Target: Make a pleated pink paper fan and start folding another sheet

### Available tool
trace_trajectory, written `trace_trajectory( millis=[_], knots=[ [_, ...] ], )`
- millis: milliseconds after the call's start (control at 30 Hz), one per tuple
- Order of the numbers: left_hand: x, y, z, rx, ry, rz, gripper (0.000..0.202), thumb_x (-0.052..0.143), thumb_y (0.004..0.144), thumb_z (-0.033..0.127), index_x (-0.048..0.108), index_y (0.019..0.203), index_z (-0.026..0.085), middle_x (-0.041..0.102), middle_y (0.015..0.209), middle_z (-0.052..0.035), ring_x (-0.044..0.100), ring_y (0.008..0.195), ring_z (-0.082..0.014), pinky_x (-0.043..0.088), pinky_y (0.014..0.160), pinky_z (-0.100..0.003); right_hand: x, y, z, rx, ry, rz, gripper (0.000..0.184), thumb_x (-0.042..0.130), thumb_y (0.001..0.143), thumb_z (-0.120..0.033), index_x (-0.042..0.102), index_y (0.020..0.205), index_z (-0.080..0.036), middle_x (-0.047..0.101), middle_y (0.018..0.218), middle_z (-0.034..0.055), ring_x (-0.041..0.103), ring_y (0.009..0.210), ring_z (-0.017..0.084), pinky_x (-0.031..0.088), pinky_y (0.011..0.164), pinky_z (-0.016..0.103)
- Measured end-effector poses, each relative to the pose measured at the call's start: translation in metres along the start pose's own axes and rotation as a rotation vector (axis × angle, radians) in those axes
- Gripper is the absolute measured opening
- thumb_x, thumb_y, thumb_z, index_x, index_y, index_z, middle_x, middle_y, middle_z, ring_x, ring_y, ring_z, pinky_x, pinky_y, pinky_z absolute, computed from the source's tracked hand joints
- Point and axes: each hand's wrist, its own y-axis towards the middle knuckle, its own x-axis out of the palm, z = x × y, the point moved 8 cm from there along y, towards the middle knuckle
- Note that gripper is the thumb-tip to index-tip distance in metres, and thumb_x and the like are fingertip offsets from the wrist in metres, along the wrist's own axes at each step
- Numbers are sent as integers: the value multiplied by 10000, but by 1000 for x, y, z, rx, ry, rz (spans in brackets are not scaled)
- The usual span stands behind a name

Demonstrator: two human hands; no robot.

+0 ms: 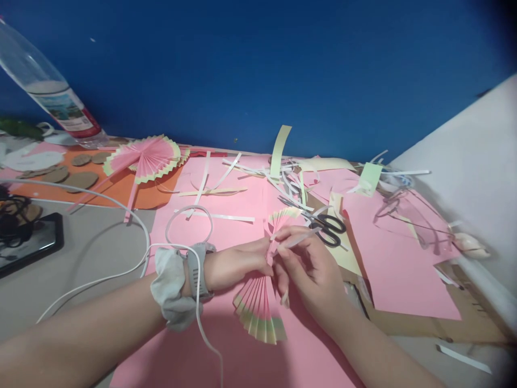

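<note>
A pleated pink paper fan (258, 307) with a pale yellow-green border is pinched at its middle by my left hand (246, 258). Its folds spread out below the hand and also above it. My right hand (309, 264) is closed on a thin white strip (301, 238), one end of which sticks out past the fingers toward the upper right. The strip's other end is at the fan's pinched middle, partly hidden by my fingers. Black-handled scissors (329, 229) lie just beyond my right hand.
Finished-looking pink fans with sticks (151, 161) lie on orange paper (161, 196) at the back left, near a plastic bottle (67, 102). Paper strips (220, 218), pink sheets (404, 269), glasses (420, 226) and a phone (32, 242) lie around. A white cable (197, 302) crosses my left wrist.
</note>
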Motion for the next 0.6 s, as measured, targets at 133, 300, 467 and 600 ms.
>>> trace_trajectory(
  millis=[133, 300, 467, 600],
  knots=[
    [0, -2, -2, -27, 55, -3, 428, 512, 753, 140, 497, 1181, 126, 678, 753, -41, 636, 706, -200, 474, 761, -360, 2, -1, 5, 69, 84, 2, 27, 552, 912, -220, 562, 921, -244, 593, 978, 16, 622, 877, 128, 519, 760, 262],
    [2, -1, 3, -29, 74, 14, 448, 486, 746, 122, 505, 1194, 117, 664, 714, -34, 620, 673, -187, 457, 737, -340, 3, -2, 11, 134, 163, 8, 29, 566, 906, -252, 570, 929, -235, 588, 973, 32, 636, 781, 138, 540, 668, 288],
    [5, 2, 6, -34, 60, 10, 535, 465, 711, 78, 458, 1246, 85, 645, 665, -25, 613, 662, -176, 450, 730, -323, 5, -2, 13, 156, 196, 1, 36, 569, 905, -253, 568, 939, -240, 584, 979, 28, 635, 734, 119, 548, 651, 279],
    [4, 2, 5, -19, 49, 8, 542, 467, 721, 75, 434, 1262, 102, 652, 673, -27, 625, 662, -179, 455, 723, -321, 4, -1, 13, 153, 188, 23, 24, 582, 897, -250, 559, 900, -243, 592, 963, 22, 650, 811, 140, 544, 668, 282]
  ],
)
